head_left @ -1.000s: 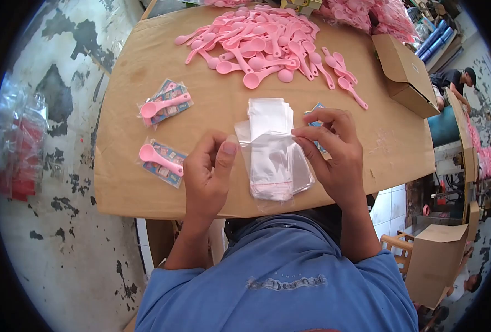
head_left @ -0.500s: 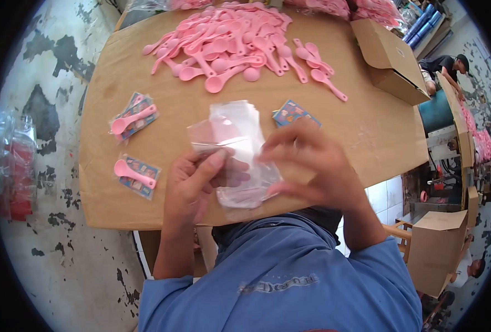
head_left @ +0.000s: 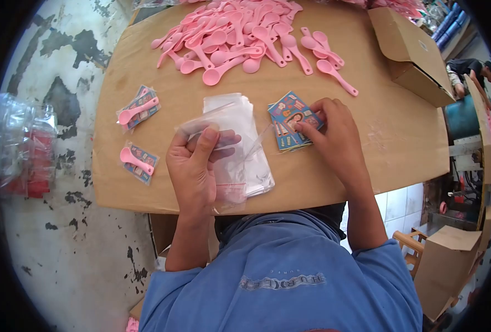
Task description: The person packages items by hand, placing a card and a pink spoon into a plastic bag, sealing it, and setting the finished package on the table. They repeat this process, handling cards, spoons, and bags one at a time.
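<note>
A clear plastic bag [head_left: 230, 174] is pinched in my left hand [head_left: 198, 160], above a stack of clear bags [head_left: 259, 171] on the brown table. My right hand [head_left: 334, 130] has its thumb and fingertips closed on the blue printed cards [head_left: 287, 115], stacked to the right of the bags. Whether it grips one card or more cannot be made out. At the left lie packed pink spoons with blue cards, an upper group [head_left: 139, 109] and a lower one [head_left: 138, 161]. A large heap of pink spoons [head_left: 237, 33] covers the table's far part.
An open cardboard box [head_left: 411, 55] stands at the table's [head_left: 378, 160] back right. Beyond it a person [head_left: 471, 72] in dark clothing bends over another surface. Another carton [head_left: 447, 265] is at the lower right. Clear and red plastic packaging [head_left: 26, 146] is at the far left.
My right hand has moved from beside the bags to the blue cards, right and slightly up, and its fingers have closed there. My left hand still holds a bag. The camera view has shifted.
</note>
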Motion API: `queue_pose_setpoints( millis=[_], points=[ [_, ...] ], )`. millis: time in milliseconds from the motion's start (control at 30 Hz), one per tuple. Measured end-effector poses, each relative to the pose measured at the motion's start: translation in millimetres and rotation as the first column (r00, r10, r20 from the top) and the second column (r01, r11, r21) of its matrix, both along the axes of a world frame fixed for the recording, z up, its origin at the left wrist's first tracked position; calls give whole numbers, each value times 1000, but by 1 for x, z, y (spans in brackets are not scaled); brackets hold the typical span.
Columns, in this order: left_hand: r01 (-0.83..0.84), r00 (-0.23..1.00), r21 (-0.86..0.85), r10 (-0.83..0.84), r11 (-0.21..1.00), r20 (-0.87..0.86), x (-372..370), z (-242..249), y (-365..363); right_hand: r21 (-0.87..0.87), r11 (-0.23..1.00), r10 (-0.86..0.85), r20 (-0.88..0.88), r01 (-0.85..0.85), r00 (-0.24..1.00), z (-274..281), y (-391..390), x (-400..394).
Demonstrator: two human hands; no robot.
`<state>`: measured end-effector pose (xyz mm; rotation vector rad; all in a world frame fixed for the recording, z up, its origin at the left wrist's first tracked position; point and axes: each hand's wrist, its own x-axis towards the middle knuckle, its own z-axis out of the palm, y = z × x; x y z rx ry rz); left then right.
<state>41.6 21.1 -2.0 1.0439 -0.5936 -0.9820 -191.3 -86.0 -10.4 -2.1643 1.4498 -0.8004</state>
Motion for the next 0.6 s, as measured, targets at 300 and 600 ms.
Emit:
queue_pose_setpoints(
  millis=[300, 600],
  points=[
    [16, 886, 275, -141, 961, 441, 20, 4, -9, 76, 996, -65, 217, 49, 974, 3, 9, -16],
    [-37, 769, 293, -160, 955, 619, 29, -5, -2, -93, 896, 437, 353, -434, 828, 4, 64, 51]
  ],
)
